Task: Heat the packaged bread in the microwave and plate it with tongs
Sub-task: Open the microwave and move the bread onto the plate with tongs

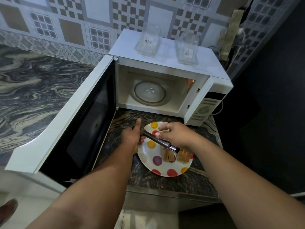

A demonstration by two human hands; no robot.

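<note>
Tongs (160, 141) in both hands; jar (148, 40) barcode label (text seemingly illegible).

Two clear, square-sided glass jars (148, 41) (187, 48) with barcode stickers, standing apart. Behind, a patterned tile wall (71, 22) in grey, white and tan squares. Swirled dark marble table (33, 90) stretching to the left. White power cable (218, 107) trailing at right. Pale floor (33, 200) below.

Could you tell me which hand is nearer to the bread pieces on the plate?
Right hand, just above the bread pieces. Left hand is off the plate's left edge.
</note>
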